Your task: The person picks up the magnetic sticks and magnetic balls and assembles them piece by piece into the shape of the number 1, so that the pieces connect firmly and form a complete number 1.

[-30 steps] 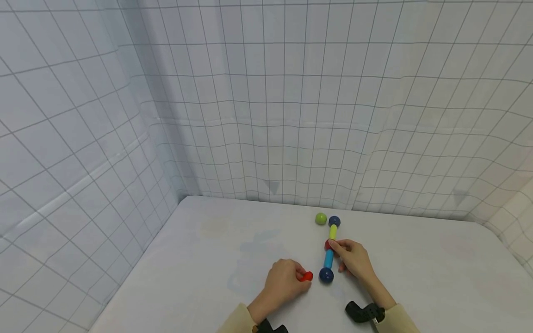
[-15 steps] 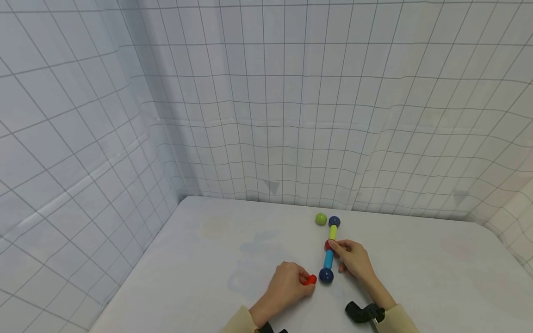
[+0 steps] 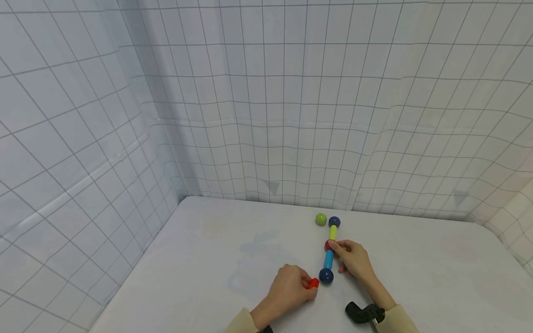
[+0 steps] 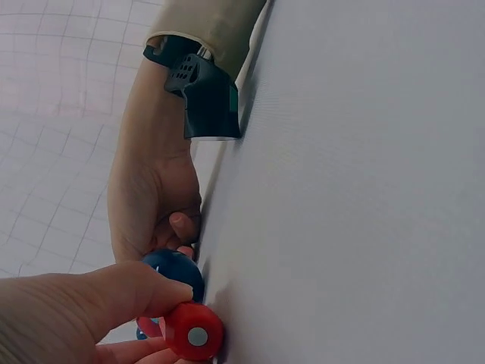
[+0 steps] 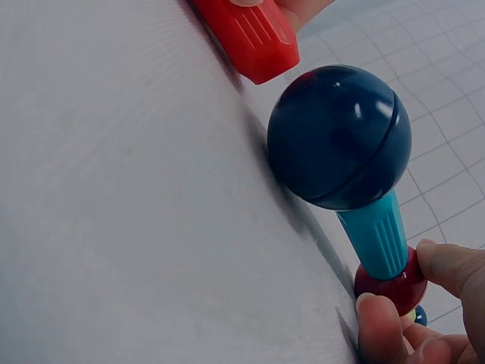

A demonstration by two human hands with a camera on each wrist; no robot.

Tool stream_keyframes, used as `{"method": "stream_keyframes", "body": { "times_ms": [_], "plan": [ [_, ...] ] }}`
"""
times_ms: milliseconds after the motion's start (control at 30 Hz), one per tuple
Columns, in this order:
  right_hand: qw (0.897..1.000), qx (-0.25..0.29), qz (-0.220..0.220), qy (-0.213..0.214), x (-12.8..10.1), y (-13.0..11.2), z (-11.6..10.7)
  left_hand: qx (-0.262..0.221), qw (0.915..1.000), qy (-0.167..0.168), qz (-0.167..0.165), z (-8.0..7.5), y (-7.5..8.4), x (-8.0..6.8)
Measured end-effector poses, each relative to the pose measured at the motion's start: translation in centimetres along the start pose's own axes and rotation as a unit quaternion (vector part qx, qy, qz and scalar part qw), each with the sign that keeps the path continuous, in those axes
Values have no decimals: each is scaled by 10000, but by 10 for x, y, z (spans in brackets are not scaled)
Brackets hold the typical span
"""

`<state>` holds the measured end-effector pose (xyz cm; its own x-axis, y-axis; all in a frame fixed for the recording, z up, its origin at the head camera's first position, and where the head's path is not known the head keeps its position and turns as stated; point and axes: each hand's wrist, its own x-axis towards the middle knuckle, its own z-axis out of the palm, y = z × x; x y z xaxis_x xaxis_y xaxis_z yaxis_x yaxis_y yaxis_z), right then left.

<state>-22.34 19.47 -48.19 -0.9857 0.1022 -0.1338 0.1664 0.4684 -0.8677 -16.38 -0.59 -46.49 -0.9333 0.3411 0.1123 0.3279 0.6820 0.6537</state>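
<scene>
In the head view, a chain of magnetic building pieces lies on the white table. From near to far it runs dark blue ball (image 3: 326, 276), light blue rod (image 3: 328, 259), red ball (image 3: 327, 245), yellow rod (image 3: 333, 232), second dark blue ball (image 3: 334, 221). My right hand (image 3: 355, 260) pinches the red ball between thumb and fingers. Left of the chain, my left hand (image 3: 288, 290) holds a red magnetic rod (image 5: 254, 38), its tip close to the near dark blue ball with a small gap. A round silvery spot (image 4: 197, 337) marks the rod's end in the left wrist view.
A loose green ball (image 3: 320, 219) sits beside the far end of the chain. White grid-patterned curtains (image 3: 266, 115) rise behind the table (image 3: 200, 277) and on its left. Each wrist wears a black camera mount, the right one (image 3: 363, 312) more fully visible.
My left hand has shifted right and slightly nearer to me, bringing the red rod closer to the near dark blue ball. My right hand and the chain have stayed in place.
</scene>
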Motion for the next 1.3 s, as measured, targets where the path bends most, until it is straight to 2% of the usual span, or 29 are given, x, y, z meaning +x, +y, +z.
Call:
{"method": "stream_keyframes", "body": {
  "times_ms": [633,733,933,1300],
  "plan": [
    [10000,-51,49,29,1,0,0,-77,10000,-5,25,5,6,-3],
    [10000,-69,34,28,1,0,0,-161,9999,-22,-4,5,7,-3],
    [10000,-34,-13,47,0,0,0,-33,9999,-28,-100,7,7,-3],
    [10000,36,-72,21,0,0,-1,-518,9986,16,-140,9,8,-4]
  ]
}}
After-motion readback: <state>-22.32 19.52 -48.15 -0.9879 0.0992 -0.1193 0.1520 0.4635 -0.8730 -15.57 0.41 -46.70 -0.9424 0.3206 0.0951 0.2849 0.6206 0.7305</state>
